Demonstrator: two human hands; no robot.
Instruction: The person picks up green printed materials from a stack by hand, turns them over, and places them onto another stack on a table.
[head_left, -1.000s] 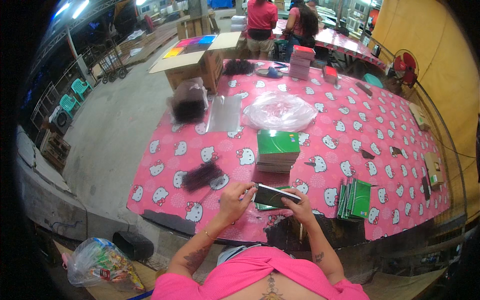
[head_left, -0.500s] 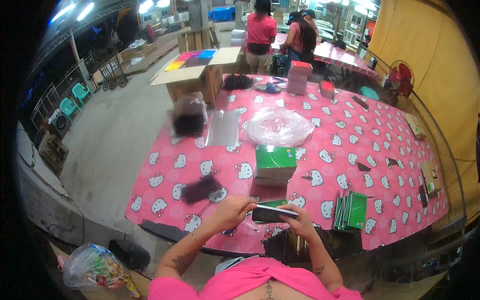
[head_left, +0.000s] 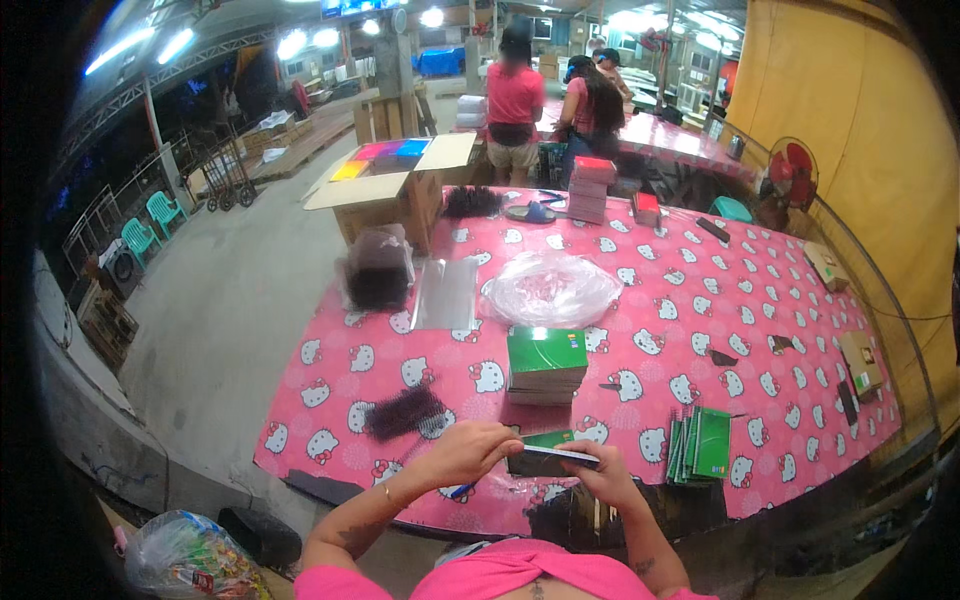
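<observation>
A thin notebook (head_left: 560,457) is held nearly edge-on in front of me, its pale page edges showing. My right hand (head_left: 606,474) is closed round its right end. My left hand (head_left: 478,452) has its fingers pinched together at the left end; what lies between the fingertips is too small to make out. A green cover (head_left: 548,439) shows just behind the held notebook. Beyond it stands a stack of green notebooks (head_left: 547,355). Black spiral binding coils (head_left: 404,411) lie left of my hands. Several bound green notebooks (head_left: 700,444) lean in a row at the right.
A pink patterned cloth (head_left: 640,440) covers the table. Farther back are a clear plastic bag (head_left: 552,290), plastic sheets (head_left: 446,294), an open carton (head_left: 390,200) and a red-topped stack (head_left: 590,188). Scissors (head_left: 610,386) lie near the green stack. Two people stand beyond the table.
The view has tilted up slightly. The held notebook has turned more edge-on, and my left hand has shifted slightly right along its end. Both hands remain at it.
</observation>
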